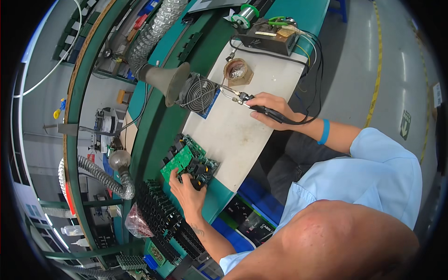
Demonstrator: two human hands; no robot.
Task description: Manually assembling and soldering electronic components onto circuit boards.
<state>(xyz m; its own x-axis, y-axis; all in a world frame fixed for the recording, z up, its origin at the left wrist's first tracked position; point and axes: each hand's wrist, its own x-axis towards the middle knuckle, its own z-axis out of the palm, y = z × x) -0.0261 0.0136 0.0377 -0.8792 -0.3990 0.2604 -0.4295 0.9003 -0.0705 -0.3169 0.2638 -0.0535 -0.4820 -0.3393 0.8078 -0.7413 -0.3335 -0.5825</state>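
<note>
My right hand [272, 111] grips black-handled soldering tweezers [266, 112] with two metal arms, held above the white mat. Their tips point away from me, close to a small brown pot [237, 71] holding silvery bits. A black cable runs from the handle. My left hand [187, 192] is at a green circuit board [181, 161], its fingers bent over the near edge by the black components. More boards with black parts [205, 168] lie against it, at the border of the white mat [228, 137] and the green bench top.
A grilled fan [199, 94] stands beyond the mat, beside a fume-duct funnel [168, 80]. At the back are a black soldering station [270, 39] and a solder spool [245, 16]. Rows of black-finned boards [163, 214] and a pink plastic bag [138, 221] sit at left.
</note>
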